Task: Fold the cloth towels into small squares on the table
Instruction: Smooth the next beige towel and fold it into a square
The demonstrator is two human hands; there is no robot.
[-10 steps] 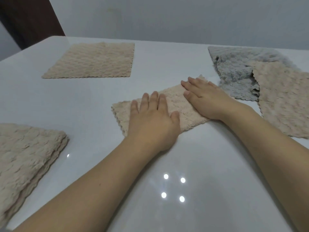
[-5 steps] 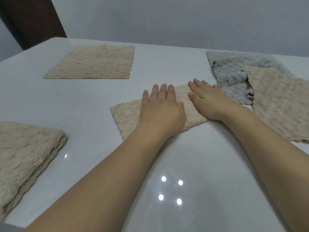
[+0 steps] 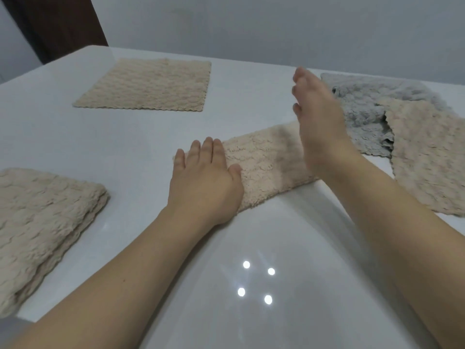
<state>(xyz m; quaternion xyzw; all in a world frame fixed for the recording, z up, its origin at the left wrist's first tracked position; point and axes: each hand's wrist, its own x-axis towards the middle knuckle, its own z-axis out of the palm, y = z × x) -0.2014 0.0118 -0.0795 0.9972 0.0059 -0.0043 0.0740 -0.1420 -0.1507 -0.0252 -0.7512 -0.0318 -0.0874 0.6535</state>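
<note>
My left hand (image 3: 203,182) presses flat, fingers straight, on the half-folded beige towel (image 3: 261,167) at table centre. My right hand (image 3: 319,122) hovers above it, fingers straight, holding nothing. Risk: the glossy white table (image 3: 151,137) lets the strip slide, skewing the next fold. Grey wall behind.

No writing, label, brand or number can be read anywhere. The towels carry no visible tag or print. The worktop (image 3: 125,137) shows only four light glints at 6 o'clock.
</note>
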